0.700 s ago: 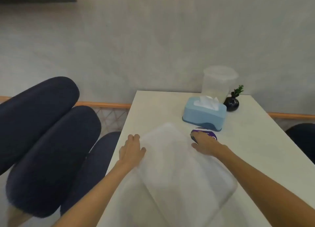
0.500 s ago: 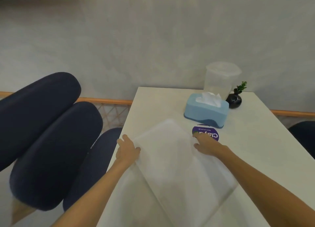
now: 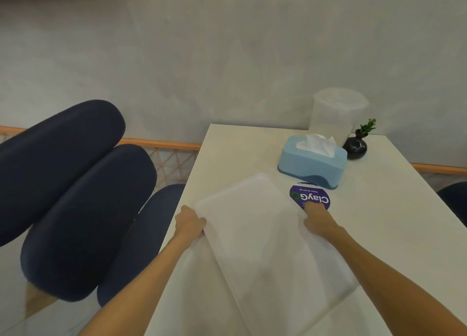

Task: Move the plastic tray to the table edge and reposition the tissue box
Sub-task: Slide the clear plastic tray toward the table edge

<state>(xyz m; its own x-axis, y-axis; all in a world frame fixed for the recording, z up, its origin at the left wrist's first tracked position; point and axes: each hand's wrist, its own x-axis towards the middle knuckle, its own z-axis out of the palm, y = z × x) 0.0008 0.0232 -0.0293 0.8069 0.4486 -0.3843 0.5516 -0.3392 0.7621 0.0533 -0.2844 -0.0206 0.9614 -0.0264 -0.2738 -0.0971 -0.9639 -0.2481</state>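
Both hands are clamped on the see-through plastic tray (image 3: 267,237), left hand (image 3: 188,222) on its left edge, right hand (image 3: 317,220) on the right. It sits skewed on the white table (image 3: 394,209) near the left edge. The blue tissue box (image 3: 312,162) is just behind, next to a purple sticker (image 3: 312,196).

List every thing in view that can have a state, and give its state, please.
plastic tray: flat on the table, turned at an angle, held at both sides
left hand: gripping the tray's left edge
right hand: on the tray's right edge
tissue box: upright, a tissue sticking out, untouched
round sticker: flat, partly covered by the right hand
clear container: lid on, against the wall
small vase: upright, holding a green sprig
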